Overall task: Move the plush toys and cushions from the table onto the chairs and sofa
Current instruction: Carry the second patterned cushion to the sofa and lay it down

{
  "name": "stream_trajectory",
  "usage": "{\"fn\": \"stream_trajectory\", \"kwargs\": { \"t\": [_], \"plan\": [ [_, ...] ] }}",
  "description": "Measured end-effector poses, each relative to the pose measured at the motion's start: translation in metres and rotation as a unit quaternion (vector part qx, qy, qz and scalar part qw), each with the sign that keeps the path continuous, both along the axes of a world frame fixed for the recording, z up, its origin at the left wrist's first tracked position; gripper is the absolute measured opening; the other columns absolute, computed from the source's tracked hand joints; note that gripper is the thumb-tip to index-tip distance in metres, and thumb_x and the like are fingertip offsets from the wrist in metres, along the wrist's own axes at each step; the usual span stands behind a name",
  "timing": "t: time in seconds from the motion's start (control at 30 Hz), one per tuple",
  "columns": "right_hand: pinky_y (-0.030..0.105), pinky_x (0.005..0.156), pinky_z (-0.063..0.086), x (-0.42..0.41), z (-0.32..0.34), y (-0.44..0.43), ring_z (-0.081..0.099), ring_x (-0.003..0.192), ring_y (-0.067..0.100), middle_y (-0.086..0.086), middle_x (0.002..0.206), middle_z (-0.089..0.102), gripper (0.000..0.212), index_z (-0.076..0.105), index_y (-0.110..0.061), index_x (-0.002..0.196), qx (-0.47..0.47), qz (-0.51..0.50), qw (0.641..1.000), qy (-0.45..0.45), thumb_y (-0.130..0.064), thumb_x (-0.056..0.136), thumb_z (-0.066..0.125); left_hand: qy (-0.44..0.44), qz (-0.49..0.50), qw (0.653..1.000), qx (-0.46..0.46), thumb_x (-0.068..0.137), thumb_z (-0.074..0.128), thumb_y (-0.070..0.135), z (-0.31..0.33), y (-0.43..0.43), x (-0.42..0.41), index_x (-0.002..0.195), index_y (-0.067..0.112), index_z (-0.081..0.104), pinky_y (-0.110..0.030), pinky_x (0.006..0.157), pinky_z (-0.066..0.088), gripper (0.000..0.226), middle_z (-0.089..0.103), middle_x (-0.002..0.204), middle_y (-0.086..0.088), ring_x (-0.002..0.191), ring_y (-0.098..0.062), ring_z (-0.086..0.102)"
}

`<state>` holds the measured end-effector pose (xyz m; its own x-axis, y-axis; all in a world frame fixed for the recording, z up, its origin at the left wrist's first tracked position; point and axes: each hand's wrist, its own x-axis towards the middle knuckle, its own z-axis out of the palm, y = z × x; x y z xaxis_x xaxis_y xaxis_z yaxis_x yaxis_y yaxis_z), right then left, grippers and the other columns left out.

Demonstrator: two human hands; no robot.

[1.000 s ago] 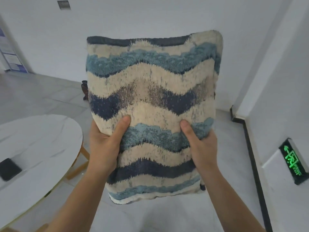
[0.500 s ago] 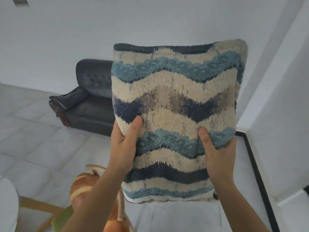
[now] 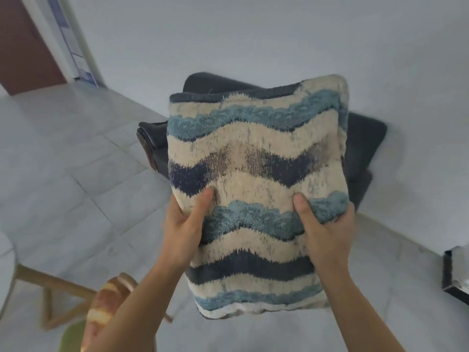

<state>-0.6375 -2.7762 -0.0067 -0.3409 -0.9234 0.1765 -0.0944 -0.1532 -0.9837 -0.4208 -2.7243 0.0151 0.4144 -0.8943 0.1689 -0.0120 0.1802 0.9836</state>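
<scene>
I hold a square cushion [image 3: 256, 158] with wavy cream, light blue and navy bands upright in front of me. My left hand [image 3: 185, 224] grips its lower left edge and my right hand [image 3: 327, 229] grips its lower right edge, thumbs on the front face. Behind the cushion stands a dark leather sofa [image 3: 365, 141] against the white wall; the cushion hides most of it, leaving its left armrest and right part showing. A brown and cream striped plush toy [image 3: 109, 301] sits at the lower left, partly behind my left forearm.
The white round table's edge [image 3: 6, 270] with light wooden legs [image 3: 50, 298] is at the far left. A green chair seat [image 3: 72, 336] lies under the plush toy. A dark skirting corner [image 3: 454, 273] juts in at the right. Grey floor tiles stretch towards a brown door [image 3: 22, 47].
My view has swung to the right, away from the table and towards the sofa, which now sits directly behind the cushion. Both hands keep the same grip on the cushion.
</scene>
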Motion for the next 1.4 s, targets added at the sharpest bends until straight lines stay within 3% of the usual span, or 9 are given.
{"fn": "stream_trajectory", "kwargs": {
  "t": [0.37,0.5,0.73,0.83,1.0,1.13,1.2,1.3,1.4],
  "plan": [
    [0.003,0.065,0.047,0.148,-0.016,-0.279,0.061,0.083,-0.018,-0.017,0.105,0.062,0.067,0.051,-0.016,0.126,-0.010,0.073,0.997,0.019,-0.038,0.074,0.087,0.011,0.053,0.998,-0.025,0.098,0.061,0.030,-0.020,-0.248,0.143,0.129,0.022,0.062,-0.020,0.083,0.058,0.033,0.075,0.119,0.006,0.109,-0.011,0.071],
    [0.019,0.076,0.047,0.197,-0.006,-0.370,0.060,0.090,-0.004,-0.016,0.102,0.061,0.065,0.052,-0.016,0.122,-0.014,0.062,0.998,0.027,-0.041,0.073,0.087,-0.040,0.054,0.998,-0.008,0.095,0.064,0.038,-0.013,-0.347,0.201,0.137,0.021,0.057,-0.031,0.095,0.057,0.045,0.071,0.126,0.006,0.116,-0.011,0.067],
    [0.000,0.062,0.043,0.269,-0.036,-0.537,0.057,0.076,-0.024,-0.016,0.094,0.061,0.047,0.055,-0.022,0.106,-0.013,0.107,0.991,0.074,-0.032,0.075,0.088,-0.053,0.121,0.983,0.125,0.081,0.082,0.040,-0.058,-0.521,0.293,0.131,0.021,0.046,-0.041,0.097,0.055,0.064,0.066,0.124,0.003,0.115,-0.020,0.066],
    [0.000,0.062,0.044,0.307,-0.061,-0.619,0.059,0.074,-0.022,-0.017,0.090,0.065,0.037,0.058,-0.031,0.095,-0.005,0.152,0.985,0.083,-0.026,0.075,0.089,-0.138,0.142,0.965,0.173,0.082,0.082,0.036,-0.077,-0.601,0.330,0.154,0.025,0.022,-0.044,0.111,0.044,0.095,0.042,0.151,-0.007,0.138,-0.026,0.047],
    [0.018,0.065,0.051,0.384,-0.089,-0.735,0.064,0.079,-0.001,-0.009,0.086,0.068,0.045,0.060,-0.022,0.090,0.029,0.204,0.967,0.153,-0.046,0.068,0.092,-0.440,0.079,0.883,0.143,0.081,0.078,0.054,-0.065,-0.726,0.395,0.154,0.043,-0.012,-0.054,0.124,0.020,0.117,0.000,0.163,0.008,0.155,-0.030,0.007],
    [0.035,0.063,0.049,0.436,-0.092,-0.817,0.056,0.073,0.012,-0.007,0.080,0.055,0.054,0.047,-0.021,0.078,-0.009,0.251,0.930,0.267,-0.059,0.068,0.084,-0.723,-0.001,0.691,0.031,0.068,0.090,0.047,-0.050,-0.822,0.441,0.159,0.030,0.019,-0.066,0.119,0.019,0.117,0.005,0.169,-0.018,0.155,-0.039,0.005],
    [0.033,0.063,0.046,0.452,-0.098,-0.851,0.051,0.072,0.014,-0.009,0.079,0.050,0.055,0.044,-0.023,0.077,-0.057,0.269,0.911,0.308,-0.067,0.068,0.076,-0.770,-0.048,0.637,0.012,0.060,0.093,0.044,-0.058,-0.861,0.455,0.157,0.026,0.031,-0.069,0.118,0.022,0.117,0.018,0.167,-0.022,0.155,-0.043,0.015],
    [0.028,0.065,0.042,0.476,-0.115,-0.899,0.046,0.073,0.011,-0.013,0.081,0.044,0.052,0.041,-0.029,0.082,-0.095,0.263,0.892,0.355,-0.065,0.068,0.077,-0.778,-0.111,0.617,-0.029,0.060,0.089,0.048,-0.082,-0.922,0.485,0.148,0.025,0.046,-0.063,0.117,0.017,0.101,0.055,0.146,-0.006,0.142,-0.032,0.042],
    [0.026,0.070,0.038,0.496,-0.142,-0.940,0.046,0.077,0.006,-0.019,0.086,0.045,0.053,0.045,-0.035,0.087,-0.024,0.247,0.877,0.411,-0.069,0.066,0.080,-0.746,-0.127,0.651,-0.066,0.059,0.090,0.033,-0.116,-0.977,0.514,0.113,0.025,0.066,-0.045,0.104,0.027,0.059,0.064,0.099,0.006,0.098,-0.022,0.056]
  ]
}}
